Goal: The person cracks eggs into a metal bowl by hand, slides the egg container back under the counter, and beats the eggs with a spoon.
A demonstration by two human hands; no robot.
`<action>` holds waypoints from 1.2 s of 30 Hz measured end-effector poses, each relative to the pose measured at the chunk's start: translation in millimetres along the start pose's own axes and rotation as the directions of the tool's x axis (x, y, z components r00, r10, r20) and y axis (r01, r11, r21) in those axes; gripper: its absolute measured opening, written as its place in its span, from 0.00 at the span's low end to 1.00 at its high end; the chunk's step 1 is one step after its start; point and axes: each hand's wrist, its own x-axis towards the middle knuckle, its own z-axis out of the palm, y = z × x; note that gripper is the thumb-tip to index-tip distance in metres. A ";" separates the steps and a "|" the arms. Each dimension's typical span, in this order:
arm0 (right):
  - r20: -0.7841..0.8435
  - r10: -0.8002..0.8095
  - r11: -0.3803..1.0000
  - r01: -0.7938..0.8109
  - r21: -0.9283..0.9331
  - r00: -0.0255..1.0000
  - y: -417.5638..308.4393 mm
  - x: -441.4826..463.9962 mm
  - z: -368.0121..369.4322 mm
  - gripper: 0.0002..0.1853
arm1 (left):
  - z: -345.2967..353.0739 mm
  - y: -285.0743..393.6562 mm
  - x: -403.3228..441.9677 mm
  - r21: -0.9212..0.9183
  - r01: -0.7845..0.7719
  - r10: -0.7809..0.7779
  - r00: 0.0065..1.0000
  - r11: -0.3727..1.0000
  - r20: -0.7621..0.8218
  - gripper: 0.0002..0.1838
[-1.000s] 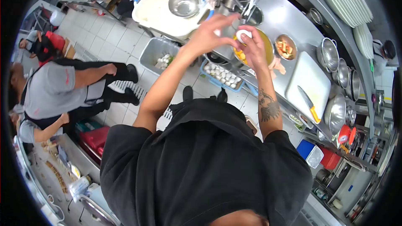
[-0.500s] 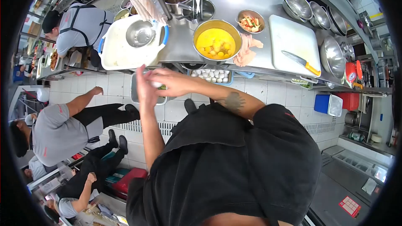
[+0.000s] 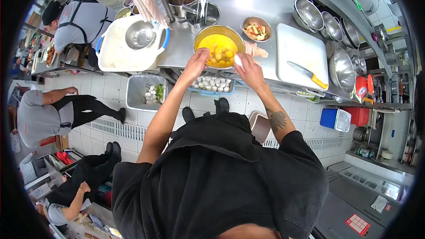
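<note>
A metal pot (image 3: 198, 40) on the steel counter holds yellow beaten-looking egg with several whole yolks (image 3: 217, 53) in it. My right hand (image 3: 250, 71) is at the pot's front right rim, its fingers closed round a white egg (image 3: 238, 60). At the front left rim is my left hand (image 3: 195, 65), fingers curled in; whatever they hold is hidden. Below the counter edge, between my forearms, several white eggs (image 3: 212, 83) lie in a blue tray (image 3: 208, 93). A lined bin (image 3: 135, 90) with white shells and green leaves stands left of my left forearm.
A white tub (image 3: 113, 57) carrying a steel bowl (image 3: 141, 35) stands left of the pot. To the right are a bowl of cut food (image 3: 256, 31), a cloth (image 3: 256, 51) and a cutting board (image 3: 296, 44) with a knife (image 3: 307, 75). Co-workers (image 3: 46, 117) stand at left.
My hands were close together over the bin at left; they have moved right and apart to the pot's rim. The egg now shows in my right hand. A co-worker at left has shifted away.
</note>
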 end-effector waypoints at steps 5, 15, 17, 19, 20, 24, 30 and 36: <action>0.027 0.144 0.974 -0.146 0.173 0.989 4.9 19.0 9.7 0.21 | -1.1 9.9 7.1 0.354 -0.056 0.070 0.997 0.933 -0.027 0.24; 0.452 0.614 0.188 -0.677 0.712 0.647 2.2 97.4 32.5 0.20 | 23.5 27.2 79.1 0.419 -0.519 0.433 0.854 0.745 0.288 0.27; 0.403 0.622 0.190 -0.628 0.755 0.672 8.8 99.5 43.9 0.19 | 25.5 33.1 76.0 0.453 -0.514 0.453 0.857 0.728 0.244 0.27; 0.310 0.638 0.286 -0.591 0.754 0.705 9.0 100.8 51.9 0.22 | 28.1 31.5 77.0 0.448 -0.521 0.474 0.852 0.727 0.222 0.27; 0.285 0.644 0.318 -0.587 0.745 0.710 9.7 101.1 56.3 0.22 | 28.5 30.6 77.7 0.467 -0.523 0.487 0.848 0.713 0.208 0.26; 0.279 0.646 0.442 -0.646 0.622 0.711 22.7 100.1 65.5 0.25 | 27.4 31.8 77.8 0.536 -0.474 0.459 0.872 0.699 0.173 0.26; 0.155 0.532 0.728 -0.543 0.418 0.832 43.7 96.5 81.4 0.25 | 24.6 29.1 82.1 0.533 -0.496 0.487 0.857 0.686 0.170 0.27; 0.199 0.203 0.979 -0.205 -0.013 0.959 9.3 103.8 18.2 0.19 | 9.4 25.3 87.3 0.654 -0.725 0.756 0.549 0.218 0.356 0.22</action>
